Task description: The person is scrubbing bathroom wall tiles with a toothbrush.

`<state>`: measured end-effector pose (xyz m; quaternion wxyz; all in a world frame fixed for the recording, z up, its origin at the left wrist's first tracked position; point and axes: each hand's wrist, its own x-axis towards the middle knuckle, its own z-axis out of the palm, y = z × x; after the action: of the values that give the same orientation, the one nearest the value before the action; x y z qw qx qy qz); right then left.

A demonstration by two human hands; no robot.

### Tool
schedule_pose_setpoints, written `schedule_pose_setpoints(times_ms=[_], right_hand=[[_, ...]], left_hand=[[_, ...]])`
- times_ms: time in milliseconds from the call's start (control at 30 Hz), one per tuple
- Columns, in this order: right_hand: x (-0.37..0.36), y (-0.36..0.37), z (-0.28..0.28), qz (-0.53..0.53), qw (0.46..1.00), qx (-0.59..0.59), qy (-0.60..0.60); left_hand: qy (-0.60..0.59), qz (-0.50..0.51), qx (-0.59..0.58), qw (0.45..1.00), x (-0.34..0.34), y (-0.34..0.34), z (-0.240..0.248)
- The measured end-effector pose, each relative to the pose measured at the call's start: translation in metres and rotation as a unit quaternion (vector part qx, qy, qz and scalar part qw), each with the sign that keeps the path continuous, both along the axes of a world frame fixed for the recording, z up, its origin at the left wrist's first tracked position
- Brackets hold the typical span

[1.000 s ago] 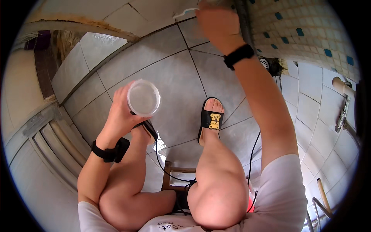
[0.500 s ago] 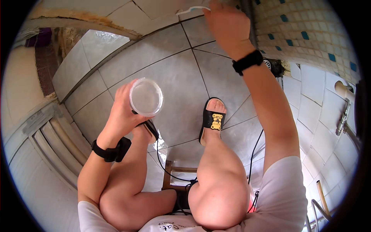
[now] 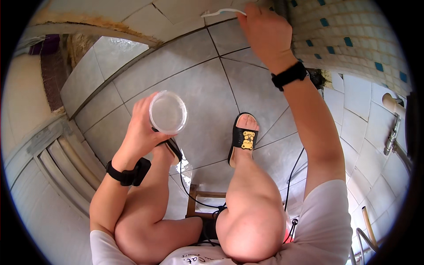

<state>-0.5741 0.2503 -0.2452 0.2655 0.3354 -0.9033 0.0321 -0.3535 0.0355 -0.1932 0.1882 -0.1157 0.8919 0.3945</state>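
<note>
My left hand [image 3: 140, 121] is wrapped round a clear plastic cup [image 3: 168, 112], its round mouth facing up; pale, see-through contents or the cup's bottom show inside, I cannot tell which. Far ahead, at the top of the picture, my right hand [image 3: 266, 33] grips the handle of a white toothbrush [image 3: 224, 10]. The brush head points left, close against the pale wall tiles just above the floor edge; whether its bristles touch the tiles I cannot make out. Part of the handle is hidden by my fingers.
Grey floor tiles [image 3: 194, 84] lie between my feet and the wall. My slippered foot [image 3: 245, 134] stands ahead of my knee. A grey corrugated hose [image 3: 281, 9] runs beside my right hand, near a mosaic wall [image 3: 349, 42]. Black cords [image 3: 289, 181] hang by my legs, over a wooden stool [image 3: 191, 201].
My right hand has shifted slightly right and toward me, and more of the toothbrush handle shows. My left hand and the cup have barely moved.
</note>
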Motion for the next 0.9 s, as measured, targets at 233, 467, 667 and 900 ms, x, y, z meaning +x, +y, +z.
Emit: schedule_pose_setpoints(times_ms=[233, 467, 667, 900], right_hand=[[-0.011, -0.015, -0.062, 0.010, 0.991, 0.120, -0.055], [-0.005, -0.005, -0.001, -0.017, 0.998, 0.051, -0.011], [-0.003, -0.002, -0.030, 0.012, 0.999, 0.018, -0.034], [-0.009, -0.011, -0.041, -0.018, 0.998, 0.042, -0.038]], left_hand=[[0.021, -0.024, 0.008, 0.999, -0.009, 0.008, 0.000], [0.030, -0.028, 0.001, 0.999, -0.004, 0.004, 0.000], [0.031, -0.029, -0.008, 0.999, -0.007, 0.006, -0.001], [0.023, -0.020, -0.003, 1.000, -0.006, 0.006, 0.002]])
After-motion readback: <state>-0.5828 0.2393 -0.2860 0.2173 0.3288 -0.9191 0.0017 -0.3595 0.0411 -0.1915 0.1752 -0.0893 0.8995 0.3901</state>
